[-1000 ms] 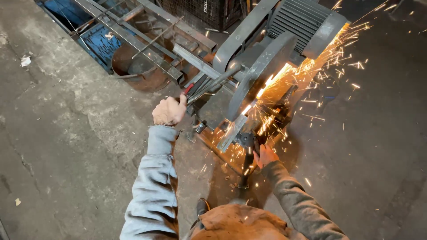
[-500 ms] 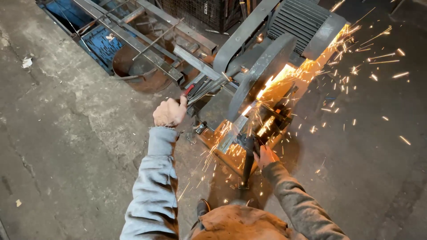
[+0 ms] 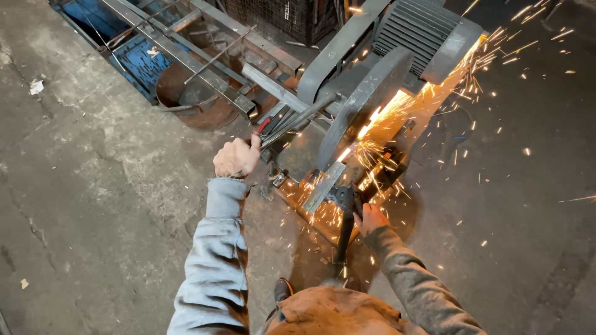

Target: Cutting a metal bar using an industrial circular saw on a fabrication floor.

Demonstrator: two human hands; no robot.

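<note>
Your right hand [image 3: 371, 218] was half lost behind sparks [image 3: 379, 121] and the dark handle [image 3: 345, 231], so its grip could not be read. The blade guard [image 3: 363, 102] hid the cutting disc, and glare swallowed the cut itself. Your left hand [image 3: 236, 157] covered whatever the fingers closed on. The top edge cropped the motor [image 3: 428, 31] and the metal bars [image 3: 205, 68].

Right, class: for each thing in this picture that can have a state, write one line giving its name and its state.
Chop saw: running, blade lowered into the metal, throwing sparks.
Metal strips: bundled, lying across the saw base.
Left hand: closed on the metal strips.
Right hand: gripping the black handle.
Rusty pan: on the floor, under long bars.
</note>
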